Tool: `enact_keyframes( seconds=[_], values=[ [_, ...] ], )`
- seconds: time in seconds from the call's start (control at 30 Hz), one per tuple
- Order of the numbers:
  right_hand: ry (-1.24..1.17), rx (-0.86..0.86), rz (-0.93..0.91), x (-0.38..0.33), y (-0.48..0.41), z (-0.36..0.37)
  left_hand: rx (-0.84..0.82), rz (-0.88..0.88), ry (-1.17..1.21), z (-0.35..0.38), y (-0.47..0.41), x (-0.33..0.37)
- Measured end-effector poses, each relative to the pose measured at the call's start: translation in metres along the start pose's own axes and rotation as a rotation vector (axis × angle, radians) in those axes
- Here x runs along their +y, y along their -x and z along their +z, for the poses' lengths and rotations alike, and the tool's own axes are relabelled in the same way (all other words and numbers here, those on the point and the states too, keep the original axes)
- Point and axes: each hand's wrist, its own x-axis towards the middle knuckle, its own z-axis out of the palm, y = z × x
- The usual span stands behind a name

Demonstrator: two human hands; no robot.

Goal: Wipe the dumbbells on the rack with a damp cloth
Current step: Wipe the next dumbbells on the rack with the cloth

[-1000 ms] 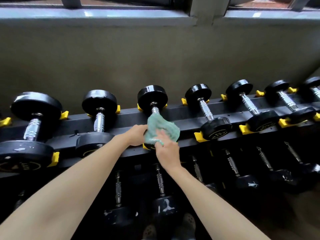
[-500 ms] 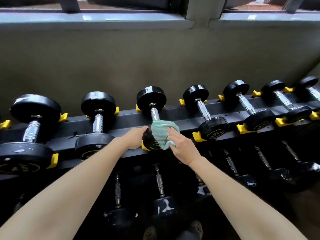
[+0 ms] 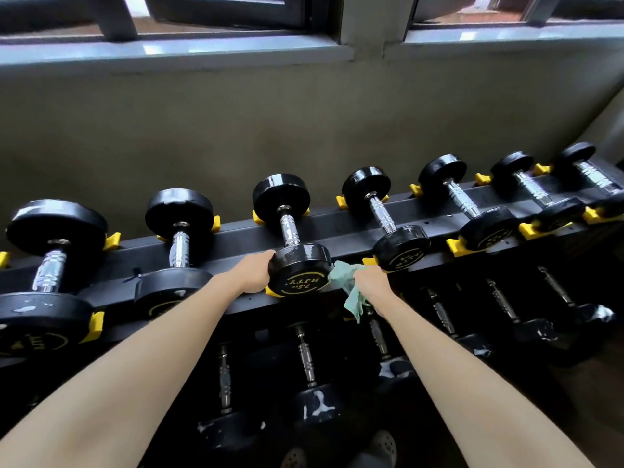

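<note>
The dumbbell head (image 3: 299,280) reads "HJTY" and "7.5".

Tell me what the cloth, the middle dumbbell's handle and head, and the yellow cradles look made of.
Cloth: soft green fabric, crumpled, hanging limp. Handle: bright metal, likely chromed; shiny glints, ridged grip. Head: black, perhaps rubber-coated; dull sheen, printed yellow lettering. Cradles: probably plastic; even, matte yellow.
</note>
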Motion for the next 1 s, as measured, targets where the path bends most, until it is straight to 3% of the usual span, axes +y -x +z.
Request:
enact_keyframes(
  seconds=[0.07,0.17,0.23,0.33,0.47,0.53,0.63,0.73,0.9,1.0],
  values=[
    [-0.412,-0.038,0.104,-0.005,0.002,-0.015,0.010,-0.028,0.040,-0.001,-0.002,0.002],
    [-0.712,-0.164,0.125,-0.016,0.014,-0.039,0.080,-0.075,0.211,-0.006,-0.004,0.010],
    [-0.835,-0.268,0.073,-0.025,0.023,-0.049,0.148,-0.106,0.584,-0.011,-0.005,0.020],
    [-0.946,-0.420,-0.002,-0.035,0.032,-0.055,0.031,-0.079,1.337,-0.023,0.001,0.042],
    [-1.026,-0.514,-0.040,-0.050,0.041,-0.061,-0.271,-0.011,1.247,-0.040,0.014,0.057],
    [-1.062,-0.520,-0.043,-0.052,0.037,-0.064,-0.344,0.077,1.242,-0.046,0.018,0.059],
    [-1.042,-0.503,-0.059,-0.054,0.026,-0.067,-0.213,0.148,1.210,-0.051,0.006,0.054],
    [-0.937,-0.533,-0.123,-0.059,0.014,-0.067,-0.053,0.081,1.192,-0.061,-0.009,0.046],
    [-0.365,-0.528,-0.280,-0.090,-0.018,-0.056,0.093,0.134,1.043,-0.082,-0.023,0.045],
    [-0.221,-0.442,-0.334,-0.112,-0.044,-0.051,0.142,0.133,1.010,-0.098,-0.037,0.034]
  ],
)
